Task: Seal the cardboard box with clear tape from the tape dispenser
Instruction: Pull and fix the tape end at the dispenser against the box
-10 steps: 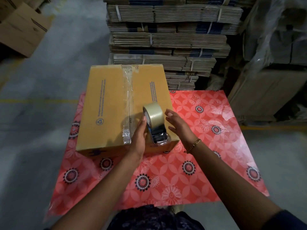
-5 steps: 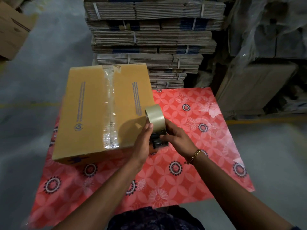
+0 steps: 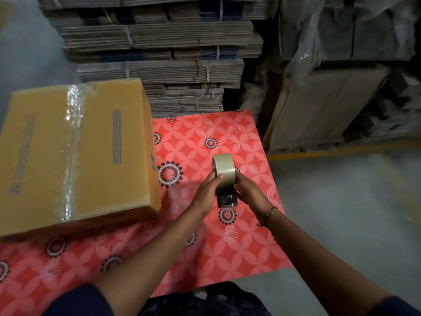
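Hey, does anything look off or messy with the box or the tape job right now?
Yes, slightly. The clear tape strip along the top seam of the cardboard box looks wrinkled, most bunched at its far end. Both hands hold the tape dispenser over the red patterned mat, clear of the box.

One box (image 3: 75,153), one tape dispenser (image 3: 224,179), two hands.

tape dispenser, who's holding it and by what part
Both hands hold the tape dispenser above the mat: the left hand grips the left side below the roll, the right hand the right side by the black body.
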`<state>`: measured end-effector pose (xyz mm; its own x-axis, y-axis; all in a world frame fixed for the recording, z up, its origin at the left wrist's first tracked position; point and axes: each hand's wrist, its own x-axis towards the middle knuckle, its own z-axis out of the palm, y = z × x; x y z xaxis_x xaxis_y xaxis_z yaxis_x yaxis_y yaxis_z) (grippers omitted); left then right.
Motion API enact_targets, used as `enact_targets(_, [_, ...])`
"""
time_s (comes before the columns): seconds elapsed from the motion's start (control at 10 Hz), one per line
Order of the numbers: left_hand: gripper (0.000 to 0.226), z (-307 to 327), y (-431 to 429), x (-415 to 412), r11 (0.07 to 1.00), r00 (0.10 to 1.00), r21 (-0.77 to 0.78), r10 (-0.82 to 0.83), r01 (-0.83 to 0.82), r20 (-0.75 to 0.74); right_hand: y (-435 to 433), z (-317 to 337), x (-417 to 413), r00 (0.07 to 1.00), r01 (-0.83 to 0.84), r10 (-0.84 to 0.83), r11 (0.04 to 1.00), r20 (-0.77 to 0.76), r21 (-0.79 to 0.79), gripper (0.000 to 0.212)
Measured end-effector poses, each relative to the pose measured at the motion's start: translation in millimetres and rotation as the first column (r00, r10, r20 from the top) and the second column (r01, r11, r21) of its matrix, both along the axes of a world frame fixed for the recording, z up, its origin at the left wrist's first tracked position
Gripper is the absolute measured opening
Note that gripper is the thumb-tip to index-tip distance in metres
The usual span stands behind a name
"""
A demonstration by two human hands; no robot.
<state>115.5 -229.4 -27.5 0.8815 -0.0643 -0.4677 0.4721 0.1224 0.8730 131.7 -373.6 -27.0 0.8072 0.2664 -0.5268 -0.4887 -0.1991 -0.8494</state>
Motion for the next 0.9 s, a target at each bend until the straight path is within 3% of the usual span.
enact_targets(0.2, [0.031,-26.3,-38.7,25.6,0.995,0.985,-0.011,0.096,-0.099,-0.145,-26.5,-23.9,25.7,0.999,0.016,-0.017,1.0,-0.041,-0.017,0.043])
enact_targets(0.6, [0.025,-57.4,-55.5,76.9,0.966,0.951,-0.07,0.231,-0.25,-0.207,-28.8,-67.9,69.1,1.0,0.016,-0.015,0.988,0.005,-0.153,0.059])
enact_targets(0.8, [0.037,-56.3,-53.2,71.5,0.985,0.962,-0.047,0.154,-0.168,-0.224,-32.5,-77.0,63.8,0.998,-0.038,0.045,0.987,0.043,-0.156,0.073])
enact_targets(0.9, [0.031,-50.7,-40.9,64.4,0.99,0.968,0.021,0.144,-0.143,-0.206,-36.1,-69.9,63.5,0.998,-0.039,0.047,0.989,0.051,-0.143,0.081])
